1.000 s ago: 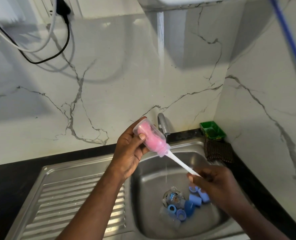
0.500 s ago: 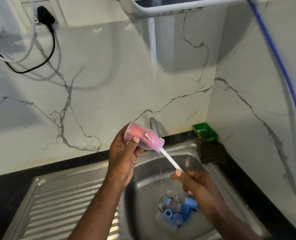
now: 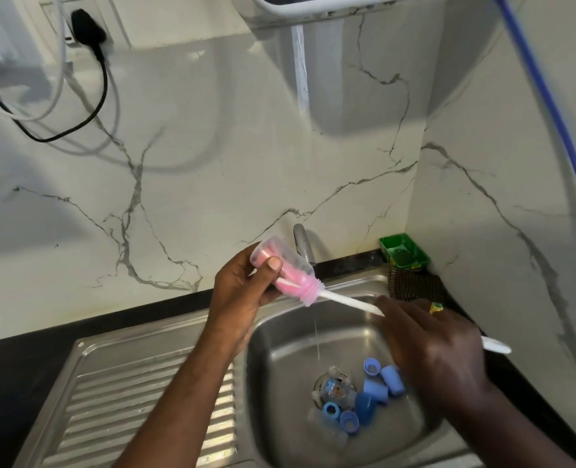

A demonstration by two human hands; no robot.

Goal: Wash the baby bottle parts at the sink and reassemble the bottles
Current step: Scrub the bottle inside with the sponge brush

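My left hand (image 3: 242, 292) grips a small clear baby bottle (image 3: 284, 261), tilted mouth-down over the sink basin (image 3: 279, 339). A pink sponge brush fills the bottle, and its white handle (image 3: 344, 300) sticks out of the mouth toward the right. My right hand (image 3: 428, 346) holds that handle, whose end pokes out past the hand. A thin stream of water drips from the bottle mouth. At the drain lie several blue caps and rings (image 3: 376, 393) and a clear bottle (image 3: 335, 388).
The tap (image 3: 301, 241) stands behind the bottle. A green dish (image 3: 403, 253) and a dark scouring pad (image 3: 414, 283) sit in the right corner. The ribbed drainboard (image 3: 128, 393) lies left. A blue hose (image 3: 543, 96) hangs along the right wall.
My right hand has drawn the brush handle outward to the right, so more of it shows. The bottle has tipped a little lower. The camera view has shifted slightly.
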